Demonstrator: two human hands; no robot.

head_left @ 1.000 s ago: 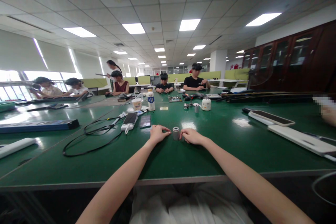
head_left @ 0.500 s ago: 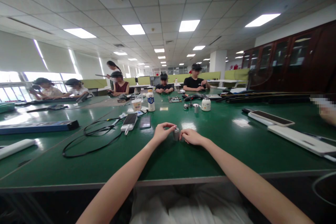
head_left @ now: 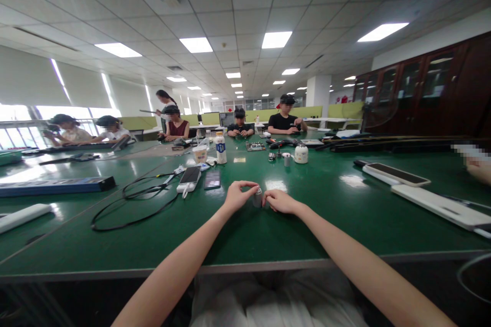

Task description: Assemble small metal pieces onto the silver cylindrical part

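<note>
A small grey metal cylinder (head_left: 258,199) stands upright on the green table between my hands. My left hand (head_left: 237,196) reaches over from the left, its thumb and fingertips pinched together at the cylinder's top rim, covering part of it. Close on the right, my right hand (head_left: 283,201) rests low with curled fingers. Its fingertips are at the cylinder's right side; whether they press on it or hold something small cannot be made out. Farther back are another grey cylinder (head_left: 286,159) and a few small metal parts (head_left: 272,156).
Left of my hands lie a phone (head_left: 212,179), a white device (head_left: 189,177) and a looped black cable (head_left: 126,225). A bottle (head_left: 221,148), a cup (head_left: 200,154) and a white round jar (head_left: 301,154) stand behind. White power banks (head_left: 441,204) lie right. Several people sit across the table.
My left fingertips have shifted slightly over the cylinder's top, hiding more of its dark upper end. My right hand stays almost where it was beside the cylinder.
</note>
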